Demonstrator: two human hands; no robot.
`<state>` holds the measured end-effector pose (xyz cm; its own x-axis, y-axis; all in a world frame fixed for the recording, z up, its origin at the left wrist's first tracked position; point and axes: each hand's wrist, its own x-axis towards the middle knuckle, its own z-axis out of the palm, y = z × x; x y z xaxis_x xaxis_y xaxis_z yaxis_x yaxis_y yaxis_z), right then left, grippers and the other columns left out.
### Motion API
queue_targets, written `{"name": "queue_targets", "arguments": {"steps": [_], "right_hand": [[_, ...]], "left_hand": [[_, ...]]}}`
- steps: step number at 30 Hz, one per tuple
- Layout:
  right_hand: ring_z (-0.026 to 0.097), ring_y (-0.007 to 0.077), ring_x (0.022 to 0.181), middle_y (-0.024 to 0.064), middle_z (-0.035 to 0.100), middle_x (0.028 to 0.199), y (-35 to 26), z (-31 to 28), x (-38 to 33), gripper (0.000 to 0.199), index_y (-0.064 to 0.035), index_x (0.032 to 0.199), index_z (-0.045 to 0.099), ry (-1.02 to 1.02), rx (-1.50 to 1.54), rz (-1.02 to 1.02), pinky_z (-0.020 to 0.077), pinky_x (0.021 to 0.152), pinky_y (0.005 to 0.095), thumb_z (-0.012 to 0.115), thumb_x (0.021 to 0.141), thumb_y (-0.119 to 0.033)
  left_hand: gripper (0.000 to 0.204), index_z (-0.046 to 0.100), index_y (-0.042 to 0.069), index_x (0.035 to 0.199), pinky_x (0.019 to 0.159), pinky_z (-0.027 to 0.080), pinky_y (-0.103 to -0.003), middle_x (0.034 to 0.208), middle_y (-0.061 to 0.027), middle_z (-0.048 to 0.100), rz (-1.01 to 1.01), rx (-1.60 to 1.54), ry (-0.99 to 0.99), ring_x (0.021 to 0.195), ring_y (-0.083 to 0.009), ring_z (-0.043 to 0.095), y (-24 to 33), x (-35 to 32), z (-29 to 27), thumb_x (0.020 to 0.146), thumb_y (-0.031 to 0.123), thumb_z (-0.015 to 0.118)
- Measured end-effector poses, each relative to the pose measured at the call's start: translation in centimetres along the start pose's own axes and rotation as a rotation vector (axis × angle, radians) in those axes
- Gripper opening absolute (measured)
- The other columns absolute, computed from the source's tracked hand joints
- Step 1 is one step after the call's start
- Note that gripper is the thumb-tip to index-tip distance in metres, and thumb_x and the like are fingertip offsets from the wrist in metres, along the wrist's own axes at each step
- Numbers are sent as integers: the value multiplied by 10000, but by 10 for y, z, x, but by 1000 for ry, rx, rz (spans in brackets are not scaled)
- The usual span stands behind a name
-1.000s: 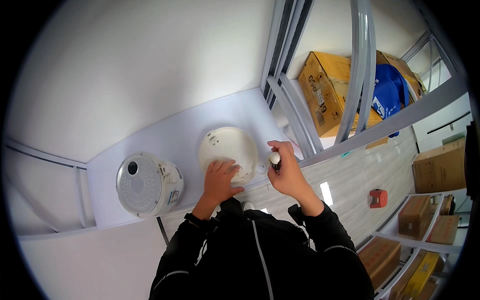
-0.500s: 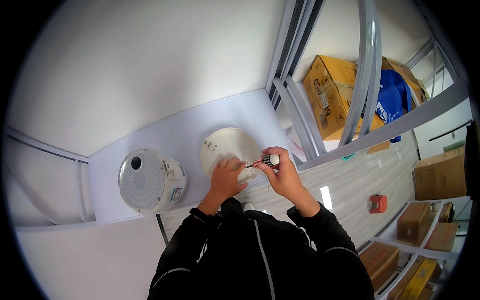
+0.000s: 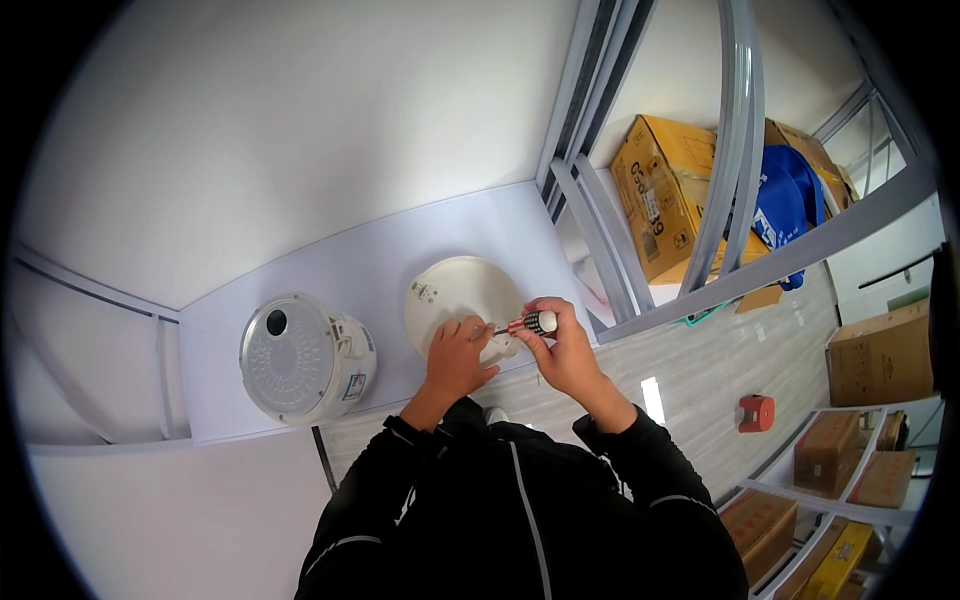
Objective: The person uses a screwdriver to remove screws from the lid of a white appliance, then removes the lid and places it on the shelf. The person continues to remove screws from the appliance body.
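Observation:
A screwdriver [image 3: 540, 322] with a red, black and white handle lies in my right hand [image 3: 568, 352], whose fingers wrap round it. Its shaft points left, toward the fingertips of my left hand [image 3: 457, 358]. Those fingers are bent together near the screwdriver's tip, over the near side of a round cream-coloured shell [image 3: 470, 283]. What they pinch, if anything, is too small to make out. Several small dark marks or fittings show at the shell's upper left. Part of its near rim is hidden by my hands.
On the pale work surface [image 3: 385, 245], a white cylindrical appliance [image 3: 290, 365] with a dark round opening stands at left. Grey metal framing [image 3: 740, 150] rises at right, before a yellow carton [image 3: 665, 200] and a blue bag [image 3: 788, 195]. A red stool [image 3: 757, 413] stands on the floor near shelved boxes.
The view has shifted very slightly. My hands, the screwdriver and the cream shell keep nearly the same places relative to each other.

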<state>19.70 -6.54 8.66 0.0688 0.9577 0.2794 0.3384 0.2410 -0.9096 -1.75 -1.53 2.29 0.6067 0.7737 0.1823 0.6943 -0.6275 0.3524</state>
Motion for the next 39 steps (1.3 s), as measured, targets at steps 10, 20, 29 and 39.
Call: {"name": "queue_targets", "arguments": {"steps": [10, 20, 29, 39], "right_hand": [[757, 324, 1050, 196, 699, 1237, 2, 0, -1, 430, 0, 1310, 516, -9, 6, 19, 630, 878, 389, 780, 996, -131], [767, 279, 1078, 180, 661, 1266, 1, -3, 1, 420, -11, 1318, 460, -63, -54, -25, 637, 881, 368, 741, 1010, -54], [777, 262, 1078, 174, 656, 1274, -2, -5, 3, 422, -21, 1321, 451, -89, -107, -52, 634, 876, 355, 741, 1015, -57], [738, 388, 1058, 208, 671, 1261, -11, -8, 6, 491, -57, 1345, 436, -132, -221, -237, 592, 875, 422, 764, 980, -55]], "left_hand": [[731, 727, 174, 1365, 1050, 476, -436, 1299, 0, 592, -23, -2, -12, 1160, -265, 547, 2, -2, 2, 696, 405, 911], [728, 727, 159, 1365, 1051, 478, -433, 1308, 7, 588, -22, 6, -9, 1161, -262, 539, 3, -3, 3, 702, 397, 912], [730, 727, 151, 1364, 1055, 476, -429, 1309, 5, 583, -17, 14, 3, 1165, -262, 537, 4, -2, 4, 702, 396, 912], [704, 745, 158, 1343, 1050, 475, -437, 1300, -1, 591, -29, 13, -5, 1154, -266, 544, 6, -1, 3, 705, 408, 907]]}}
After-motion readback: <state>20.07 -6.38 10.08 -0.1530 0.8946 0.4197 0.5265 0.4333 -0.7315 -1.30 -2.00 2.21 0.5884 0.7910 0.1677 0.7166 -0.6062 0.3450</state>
